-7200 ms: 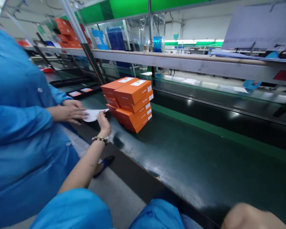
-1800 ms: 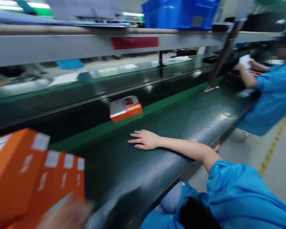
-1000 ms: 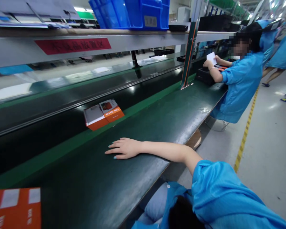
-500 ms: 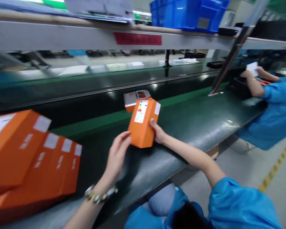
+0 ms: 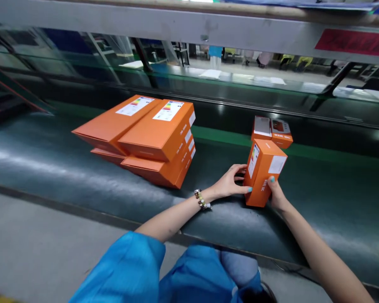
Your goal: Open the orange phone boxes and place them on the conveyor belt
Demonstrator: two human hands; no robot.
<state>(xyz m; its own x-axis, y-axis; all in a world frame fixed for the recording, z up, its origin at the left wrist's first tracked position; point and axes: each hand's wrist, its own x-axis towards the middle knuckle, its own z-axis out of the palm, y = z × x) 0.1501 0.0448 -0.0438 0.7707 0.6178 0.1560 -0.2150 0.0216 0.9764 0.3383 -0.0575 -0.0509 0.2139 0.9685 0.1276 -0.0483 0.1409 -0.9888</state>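
An orange cardboard box (image 5: 262, 179) stands upright between my two hands, with a white sticker on one side and an energy label on the other. My right hand (image 5: 276, 194) grips its right side, thumb pressed on the printed face. On the left, my left hand (image 5: 233, 183) curves round the box, thumb near the lower front edge and fingers behind. A beaded bracelet is on that wrist. Just behind the held box lie two orange boxes, one with a white top (image 5: 262, 126) and one with a picture on it (image 5: 281, 131).
Several orange boxes (image 5: 158, 141) are stacked on the dark green bench (image 5: 66, 164) to the left. A grey shelf beam (image 5: 177, 19) with a red label (image 5: 355, 42) crosses above. The bench's front edge (image 5: 82, 210) runs close to my body.
My view has swung left, bringing the whole stack into sight. The held box has turned, so its printed side with the white sticker now faces me. My left hand has closed further round it.
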